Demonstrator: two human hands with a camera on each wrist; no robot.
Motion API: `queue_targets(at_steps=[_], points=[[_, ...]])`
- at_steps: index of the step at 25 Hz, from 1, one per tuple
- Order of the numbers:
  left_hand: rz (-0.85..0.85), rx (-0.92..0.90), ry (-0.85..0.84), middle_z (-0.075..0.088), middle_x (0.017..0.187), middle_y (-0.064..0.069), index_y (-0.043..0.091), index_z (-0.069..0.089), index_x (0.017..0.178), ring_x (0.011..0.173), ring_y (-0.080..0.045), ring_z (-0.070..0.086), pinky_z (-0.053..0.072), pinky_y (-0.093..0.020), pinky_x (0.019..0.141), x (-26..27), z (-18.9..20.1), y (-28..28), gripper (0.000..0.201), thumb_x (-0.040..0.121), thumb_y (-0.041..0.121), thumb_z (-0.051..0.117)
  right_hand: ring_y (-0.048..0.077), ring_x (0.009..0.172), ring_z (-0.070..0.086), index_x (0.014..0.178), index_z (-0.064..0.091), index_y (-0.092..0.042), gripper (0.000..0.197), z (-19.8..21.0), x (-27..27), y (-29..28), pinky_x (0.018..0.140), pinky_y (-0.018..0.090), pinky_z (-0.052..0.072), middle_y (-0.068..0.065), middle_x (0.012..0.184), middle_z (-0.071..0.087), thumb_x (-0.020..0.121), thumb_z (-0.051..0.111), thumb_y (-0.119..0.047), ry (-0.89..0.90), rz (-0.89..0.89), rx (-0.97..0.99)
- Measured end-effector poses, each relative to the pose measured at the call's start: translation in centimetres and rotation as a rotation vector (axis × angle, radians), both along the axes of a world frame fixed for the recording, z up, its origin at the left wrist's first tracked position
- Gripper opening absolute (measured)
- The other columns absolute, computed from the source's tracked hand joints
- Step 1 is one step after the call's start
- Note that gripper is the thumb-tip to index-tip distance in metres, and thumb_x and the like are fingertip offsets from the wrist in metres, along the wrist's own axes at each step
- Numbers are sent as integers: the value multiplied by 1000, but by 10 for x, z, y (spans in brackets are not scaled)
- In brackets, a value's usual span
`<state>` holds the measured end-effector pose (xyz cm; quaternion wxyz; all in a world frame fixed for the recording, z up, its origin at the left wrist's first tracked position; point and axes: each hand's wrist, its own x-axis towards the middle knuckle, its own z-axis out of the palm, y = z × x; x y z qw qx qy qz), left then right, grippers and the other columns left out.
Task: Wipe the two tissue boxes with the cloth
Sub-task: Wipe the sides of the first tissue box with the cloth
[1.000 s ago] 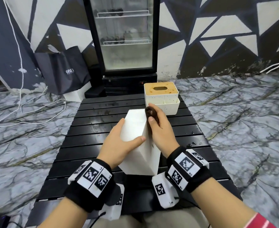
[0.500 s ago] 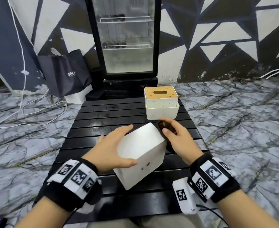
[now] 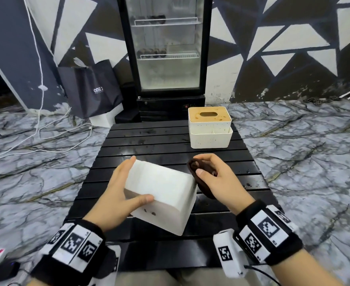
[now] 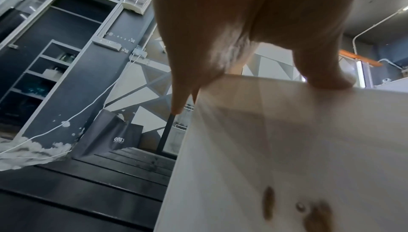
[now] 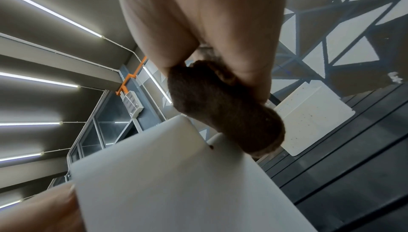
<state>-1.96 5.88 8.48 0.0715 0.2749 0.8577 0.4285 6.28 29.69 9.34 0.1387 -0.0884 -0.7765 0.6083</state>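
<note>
Left hand (image 3: pixel 118 195) grips the tilted, brown-spotted white tissue box (image 3: pixel 166 195); right hand (image 3: pixel 217 180) clutches a half-hidden brown cloth (image 3: pixel 193 167).

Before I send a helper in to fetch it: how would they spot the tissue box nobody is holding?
Find the black slatted table in front of the glass-door fridge. At its far right corner stands the cream tissue box. Unlike the plain white box held in the left hand, it has a wooden lid with an oval slot.

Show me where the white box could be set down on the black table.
Bare slats lie left of the lidded tissue box, at the table's far left. The near edge below the white box is bare too. The right middle is crowded: the right hand holds the cloth there.
</note>
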Motion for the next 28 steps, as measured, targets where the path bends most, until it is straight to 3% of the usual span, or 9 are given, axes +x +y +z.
queue_targets(at_steps=[4,7,11,14,15,17,20,23,28], points=[[95,29,-14,15,153,14,38,15,146,133,6,15,15,-22,110,-18,1,-8,112,57,63,78,9,96,59,103,58,-25,26,1,14,-3,78,9,43,-6,104,64,87,53,-6,-29,87,71],[144,195,-175,32,149,11,36,22,146,137,-5,29,26,-34,114,-21,-2,-7,95,70,47,77,4,90,59,102,60,-28,27,6,21,-8,80,12,44,-7,102,66,86,54,-6,-52,175,76],[130,370,-307,42,137,16,29,24,146,131,-1,37,28,-26,108,-12,-6,14,73,85,23,64,7,94,58,104,63,-32,29,21,9,-12,85,23,48,-10,105,63,84,59,-11,17,137,134],[94,390,-336,49,122,23,25,29,143,112,11,48,34,-15,104,-15,-2,30,52,97,6,44,4,97,57,101,60,-31,28,32,-6,-19,86,22,48,-15,101,62,82,61,-10,97,107,175],[86,393,-336,51,119,23,25,32,141,106,14,52,38,-13,100,-15,0,36,48,98,6,40,3,96,56,99,59,-30,27,34,-13,-21,85,19,46,-14,101,62,81,62,-10,114,95,207],[92,407,-357,54,123,17,26,33,141,109,5,55,42,-21,101,-16,-1,46,45,99,11,39,7,97,54,99,61,-29,24,35,-26,-24,85,16,42,-10,104,61,82,62,-12,127,73,320],[113,428,-377,53,120,17,36,31,139,104,0,56,46,-20,91,-9,-4,57,44,101,16,37,13,105,49,106,63,-24,23,26,-39,-26,93,22,39,-7,110,60,85,60,-15,131,87,498],[128,417,-335,41,136,21,38,30,141,122,1,44,35,-19,102,-7,-10,59,44,101,20,35,13,108,43,110,62,-21,26,15,-36,-29,93,10,27,-5,112,59,86,59,-12,189,105,576],[100,359,-274,27,137,29,32,26,145,124,14,28,22,10,87,-11,-17,57,44,102,21,31,4,105,37,109,61,-20,26,7,-20,-34,95,3,19,-8,108,59,84,57,-16,276,164,638]])
